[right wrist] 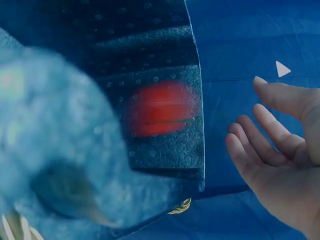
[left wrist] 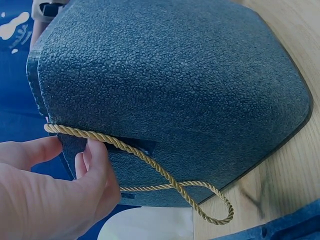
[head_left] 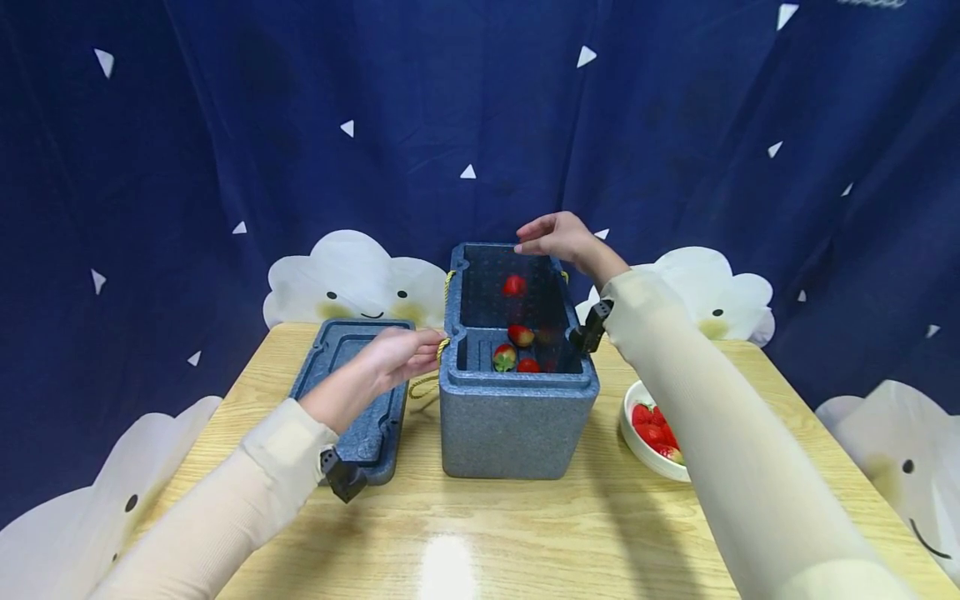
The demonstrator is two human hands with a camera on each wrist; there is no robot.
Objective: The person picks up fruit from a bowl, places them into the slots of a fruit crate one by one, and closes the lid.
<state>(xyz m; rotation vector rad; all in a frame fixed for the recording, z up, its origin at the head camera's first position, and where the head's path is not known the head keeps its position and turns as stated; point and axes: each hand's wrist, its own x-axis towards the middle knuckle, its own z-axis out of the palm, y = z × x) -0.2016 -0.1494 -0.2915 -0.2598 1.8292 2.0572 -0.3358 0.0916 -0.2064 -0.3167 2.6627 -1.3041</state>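
A blue-grey speckled foam box (head_left: 517,433) stands lidless, with several strawberries (head_left: 505,357) on its floor. One blurred red strawberry (head_left: 513,286) is in mid-air inside the box, below my right hand (head_left: 558,237). That hand is over the far right rim with fingers spread apart and nothing between them; the right wrist view shows the palm and the blurred strawberry (right wrist: 162,109) apart from it. My left hand (head_left: 401,354) is at the box's left side, fingertips right at the yellow twisted rope handle (left wrist: 150,159) and the wall beside it.
To the left, the box's lid (head_left: 363,433) lies flat on the wooden table (head_left: 375,542). A white bowl (head_left: 637,446) of strawberries is at the right, partly behind my right forearm. A navy curtain (head_left: 375,50) with white triangles and clouds hangs behind.
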